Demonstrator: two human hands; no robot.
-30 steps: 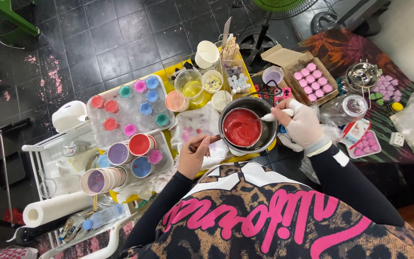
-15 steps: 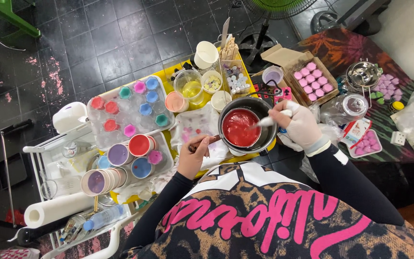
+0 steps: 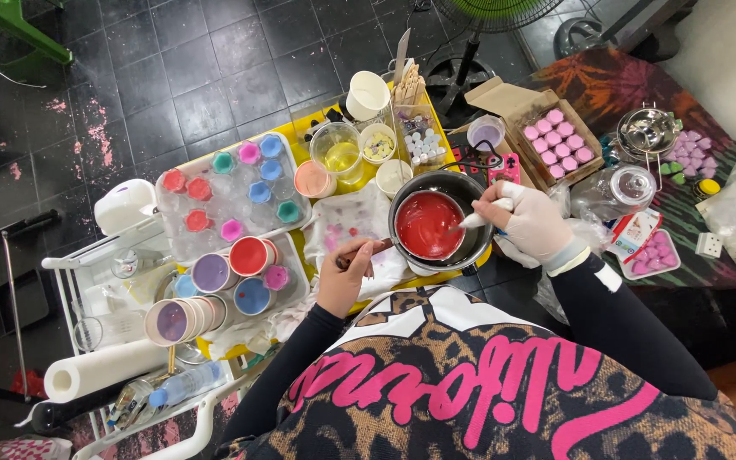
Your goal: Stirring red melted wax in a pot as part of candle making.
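A dark tiled floor (image 3: 198, 77) surrounds a crowded yellow table (image 3: 300, 145), with open floor only on its far side; a fan base (image 3: 462, 77) stands just past the far edge. Near the table's front right edge sits a metal pot (image 3: 466, 192) holding a smaller pan of red liquid (image 3: 428, 226). The left hand (image 3: 344, 277) is closed around the pan's wooden handle (image 3: 366, 250), which sticks out toward the person. The right hand (image 3: 531, 223), in a pale glove, grips a white stirring tool (image 3: 474, 219) whose end dips into the red liquid over the pot's right rim. Left of the pot, a stained cloth (image 3: 347, 223) lies flat, and beyond it a clear tray (image 3: 172, 243) of small coloured cups fills the table's left side. A box of pink pieces (image 3: 555, 140) sits close on the right.
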